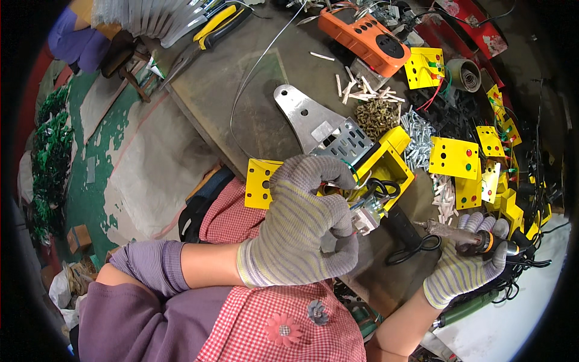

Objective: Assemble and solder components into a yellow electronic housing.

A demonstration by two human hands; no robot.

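- The worn, grey-brown surface (211, 90), scuffed and dull, carries my work, its edge running diagonally past my lap.
- My red-and-white checked apron (265, 326), a woven cloth, bears flower shapes in pink and grey.
- My left grip (301, 223), in a ribbed knit glove striped grey and yellow, curls at the open side of the yellow housing; I cannot tell exactly what the fingertips pinch, as the glove hides it.
- My right grip (464, 259), gloved alike, is closed around the soldering iron, well to the right of the housing.
- The silver metal bracket (295, 108), smooth, tapering to a rounded, drilled end, lies beyond my left knuckles; its pale label (322, 131) is too small to read.
- The yellow housing (396, 142), a hollow, angular frame, sits just beyond my left fingertips, dark wires (386, 187) looping in its opening.
- An orange box (362, 43), hard-shelled with a round black socket-like face, stands farther off.
- The soldering iron (449, 231), a rod with a brownish, tapering tip, points left toward the housing.
- A flat yellow panel (258, 188), punched with holes, shows beside my left hand.
- Shiny screws (419, 142) and brass-coloured fittings (377, 117) lie heaped beside the housing.
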